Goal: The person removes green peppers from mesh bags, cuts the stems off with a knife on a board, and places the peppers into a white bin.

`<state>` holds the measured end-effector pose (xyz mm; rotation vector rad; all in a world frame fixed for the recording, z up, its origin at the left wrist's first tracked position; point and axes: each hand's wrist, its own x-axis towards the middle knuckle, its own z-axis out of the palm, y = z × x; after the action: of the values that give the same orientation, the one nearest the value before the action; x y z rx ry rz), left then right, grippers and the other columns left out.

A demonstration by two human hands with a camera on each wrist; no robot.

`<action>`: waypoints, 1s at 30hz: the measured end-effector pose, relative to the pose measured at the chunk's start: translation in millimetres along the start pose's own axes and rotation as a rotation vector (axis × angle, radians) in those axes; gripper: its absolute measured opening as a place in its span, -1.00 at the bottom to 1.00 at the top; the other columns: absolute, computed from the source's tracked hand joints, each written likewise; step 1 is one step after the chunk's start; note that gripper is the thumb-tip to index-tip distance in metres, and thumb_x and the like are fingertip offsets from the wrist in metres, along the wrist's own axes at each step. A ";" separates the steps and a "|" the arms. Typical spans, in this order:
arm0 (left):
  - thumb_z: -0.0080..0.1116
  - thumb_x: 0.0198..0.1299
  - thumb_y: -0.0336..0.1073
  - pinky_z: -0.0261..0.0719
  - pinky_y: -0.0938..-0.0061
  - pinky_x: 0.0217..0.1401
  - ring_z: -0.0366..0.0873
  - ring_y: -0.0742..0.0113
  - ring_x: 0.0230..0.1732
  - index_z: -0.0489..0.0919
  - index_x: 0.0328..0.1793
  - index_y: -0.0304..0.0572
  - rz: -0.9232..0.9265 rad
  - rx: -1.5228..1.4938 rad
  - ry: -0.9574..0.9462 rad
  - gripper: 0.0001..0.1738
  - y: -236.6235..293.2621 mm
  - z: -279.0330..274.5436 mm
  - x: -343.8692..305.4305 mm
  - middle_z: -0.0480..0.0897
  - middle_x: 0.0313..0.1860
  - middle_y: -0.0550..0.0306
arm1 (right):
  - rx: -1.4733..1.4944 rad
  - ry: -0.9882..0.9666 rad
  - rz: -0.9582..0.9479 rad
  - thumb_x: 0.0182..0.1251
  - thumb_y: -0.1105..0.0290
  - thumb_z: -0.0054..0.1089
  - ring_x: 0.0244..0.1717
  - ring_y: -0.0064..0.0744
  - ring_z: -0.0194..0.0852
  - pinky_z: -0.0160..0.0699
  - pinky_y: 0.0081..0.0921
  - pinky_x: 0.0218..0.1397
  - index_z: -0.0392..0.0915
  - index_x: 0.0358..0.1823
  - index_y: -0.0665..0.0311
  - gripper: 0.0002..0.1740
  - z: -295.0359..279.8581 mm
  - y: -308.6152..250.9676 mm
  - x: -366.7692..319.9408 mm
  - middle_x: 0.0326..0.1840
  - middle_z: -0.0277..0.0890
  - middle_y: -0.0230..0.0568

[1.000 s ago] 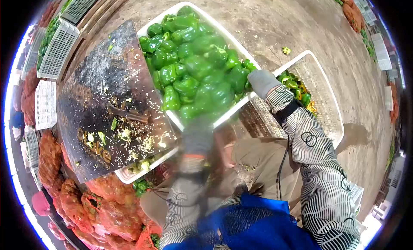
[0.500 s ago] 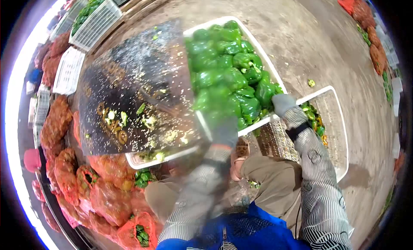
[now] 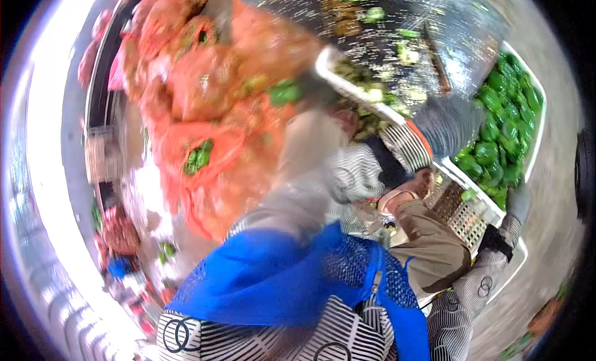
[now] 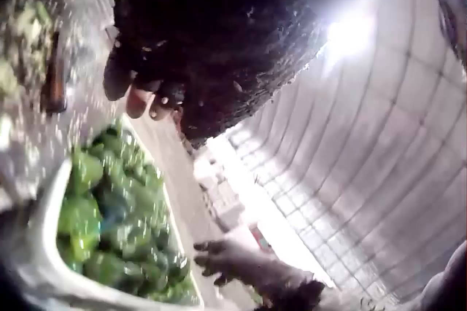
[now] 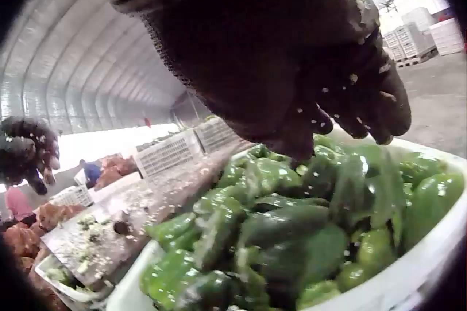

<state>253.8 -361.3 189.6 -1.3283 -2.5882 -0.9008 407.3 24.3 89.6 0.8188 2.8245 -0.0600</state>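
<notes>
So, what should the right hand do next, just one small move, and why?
I'd probably lower the right hand slightly and close its fingers round one green pepper. It hangs just over the green peppers in the white crate, with nothing visible in its fingers, while the brown-handled tool lies on the dark board.

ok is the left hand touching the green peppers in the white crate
Apart: the right wrist view shows the left hand in the air, with a wide gap between it and the green peppers in the white crate.
</notes>
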 end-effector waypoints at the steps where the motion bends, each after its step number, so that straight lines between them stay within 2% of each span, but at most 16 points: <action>1: 0.10 0.24 -0.27 0.61 0.13 -0.09 0.64 0.00 -0.14 0.57 0.04 -0.21 -0.046 0.083 0.140 -0.71 -22.3 -46.5 -14.5 0.66 -0.16 -0.08 | 0.078 -0.052 0.020 0.44 0.19 0.07 0.15 0.09 0.54 0.53 -0.12 0.17 0.34 0.39 0.21 -0.46 -36.7 -48.4 -14.7 0.17 0.51 0.19; 5: 0.25 0.20 -0.24 0.63 0.24 -0.22 0.66 0.04 -0.15 0.62 -0.02 -0.18 -0.284 0.402 0.481 -0.73 -101.4 -233.5 -117.8 0.68 -0.13 -0.01 | 0.624 -0.005 -0.205 0.47 0.31 0.09 0.21 -0.23 0.51 0.51 -0.38 0.21 0.33 0.40 0.28 -0.48 -56.1 -131.6 -22.8 0.32 0.45 0.02; 8: 0.30 0.19 -0.28 0.63 0.32 -0.09 0.66 0.12 -0.09 0.60 0.07 -0.19 -0.372 0.269 0.773 -0.67 -126.7 -323.3 -238.4 0.68 -0.07 -0.01 | 0.863 -0.121 -0.255 0.46 0.34 0.13 0.18 -0.36 0.48 0.46 -0.51 0.21 0.36 0.40 0.26 -0.48 -74.4 -213.2 -46.0 0.34 0.45 -0.07; 11: 0.30 0.24 -0.25 0.59 0.37 0.12 0.64 0.22 0.04 0.54 0.23 -0.20 -0.660 0.817 0.689 -0.55 -156.8 -392.5 -401.5 0.67 0.02 0.01 | 0.822 -0.128 -0.351 0.46 0.32 0.13 0.16 -0.39 0.49 0.46 -0.50 0.20 0.38 0.38 0.28 -0.50 -79.5 -293.0 -85.6 0.30 0.49 -0.09; 12: 0.28 0.25 -0.22 0.59 0.35 0.14 0.64 0.21 0.05 0.54 0.23 -0.18 -0.913 0.895 0.615 -0.55 -151.1 -403.8 -444.2 0.67 0.05 -0.02 | 0.817 -0.128 -0.382 0.46 0.32 0.13 0.16 -0.40 0.49 0.47 -0.49 0.20 0.39 0.38 0.28 -0.50 -80.4 -318.8 -97.9 0.29 0.50 -0.09; 14: 0.25 0.24 -0.16 0.58 0.28 0.11 0.65 0.03 0.02 0.58 0.14 -0.13 -1.136 0.855 0.613 -0.62 -151.7 -385.7 -524.9 0.68 0.01 -0.02 | 0.968 -0.192 -0.370 0.47 0.33 0.12 0.15 -0.39 0.51 0.47 -0.48 0.21 0.40 0.36 0.30 -0.52 -52.4 -338.0 -103.9 0.26 0.51 -0.10; 15: 0.24 0.23 -0.15 0.57 0.26 0.12 0.65 0.01 0.03 0.58 0.14 -0.13 -1.331 0.691 0.654 -0.60 -151.3 -373.4 -557.9 0.68 0.02 -0.03 | 0.730 -0.061 -0.418 0.47 0.34 0.12 0.00 -0.47 0.55 0.53 -0.55 0.04 0.43 0.34 0.30 -0.54 -50.8 -361.3 -120.8 0.16 0.57 -0.15; 18: 0.18 0.21 -0.12 0.53 0.18 0.15 0.60 -0.10 0.09 0.57 0.17 -0.11 -1.642 0.596 0.511 -0.56 -180.0 -314.2 -668.2 0.65 0.05 -0.14 | 0.790 -0.246 -0.373 0.45 0.39 0.13 -0.20 -0.53 0.49 0.47 -0.61 -0.20 0.47 0.30 0.29 -0.58 -41.0 -405.4 -164.9 -0.04 0.59 -0.22; 19: 0.28 0.20 -0.15 0.51 0.26 0.22 0.60 0.06 0.14 0.52 0.23 -0.19 -1.765 0.517 0.398 -0.50 -185.4 -295.9 -677.6 0.65 0.11 -0.08 | 0.722 -0.295 -0.372 0.45 0.40 0.11 -0.15 -0.54 0.53 0.50 -0.60 -0.19 0.47 0.30 0.29 -0.58 -31.2 -404.6 -165.3 -0.04 0.62 -0.21; 21: 0.28 0.19 -0.17 0.45 0.27 0.29 0.55 0.05 0.21 0.51 0.24 -0.21 -1.773 0.309 0.479 -0.48 -211.9 -258.9 -698.8 0.62 0.16 -0.09 | 0.643 -0.324 -0.403 0.43 0.44 0.11 -0.08 -0.50 0.56 0.53 -0.59 -0.15 0.48 0.29 0.27 -0.58 -15.1 -405.4 -169.1 0.00 0.64 -0.12; 22: 0.28 0.19 -0.17 0.45 0.27 0.29 0.55 0.05 0.21 0.51 0.24 -0.21 -1.759 0.283 0.470 -0.48 -227.9 -237.4 -713.7 0.62 0.16 -0.09 | 0.487 -0.308 -0.476 0.40 0.48 0.10 0.02 -0.33 0.59 0.55 -0.45 0.01 0.51 0.26 0.26 -0.59 -12.3 -403.0 -167.8 0.06 0.63 -0.01; 24: 0.29 0.17 -0.17 0.39 0.27 0.36 0.50 0.03 0.27 0.48 0.29 -0.26 -1.369 0.543 0.527 -0.42 -275.6 -189.8 -745.3 0.58 0.22 -0.11 | 0.323 -0.187 -0.628 0.34 0.51 0.11 0.11 -0.10 0.56 0.45 -0.27 0.22 0.52 0.23 0.27 -0.59 -23.8 -418.4 -187.3 0.11 0.60 0.03; 25: 0.30 0.16 -0.15 0.35 0.27 0.39 0.44 0.03 0.32 0.43 0.34 -0.29 -1.334 0.557 0.440 -0.35 -306.1 -170.8 -766.5 0.52 0.29 -0.14 | 0.240 -0.147 -0.655 0.32 0.52 0.11 0.14 -0.06 0.54 0.41 -0.24 0.27 0.52 0.22 0.29 -0.59 -28.7 -420.1 -190.4 0.13 0.59 0.02; 27: 0.29 0.16 -0.13 0.39 0.24 0.36 0.45 -0.03 0.29 0.40 0.37 -0.28 -1.481 0.247 0.379 -0.32 -320.3 -191.6 -707.9 0.52 0.29 -0.17 | 0.475 -0.256 -0.526 0.34 0.50 0.09 0.14 -0.06 0.56 0.45 -0.29 0.24 0.52 0.20 0.32 -0.61 -30.8 -417.6 -193.6 0.13 0.58 0.05; 28: 0.27 0.17 -0.12 0.42 0.19 0.33 0.47 -0.10 0.25 0.41 0.34 -0.30 -1.720 0.202 0.178 -0.34 -325.2 -203.2 -683.2 0.54 0.24 -0.20 | 0.419 -0.238 -0.466 0.34 0.51 0.08 0.14 -0.07 0.56 0.45 -0.30 0.24 0.51 0.21 0.34 -0.61 -26.2 -409.3 -195.4 0.13 0.58 0.05; 30: 0.32 0.11 -0.07 0.42 0.19 0.34 0.43 -0.09 0.30 0.35 0.40 -0.25 -1.579 0.205 0.076 -0.24 -383.6 -176.5 -705.7 0.49 0.31 -0.17 | 0.371 -0.228 -0.414 0.35 0.53 0.08 0.14 -0.08 0.56 0.46 -0.31 0.24 0.50 0.21 0.36 -0.60 -24.8 -406.4 -194.9 0.13 0.59 0.05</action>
<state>362.8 -1130.2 -81.2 1.0518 -3.1299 -0.5989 347.2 -419.4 146.6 0.2464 2.7448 -0.7058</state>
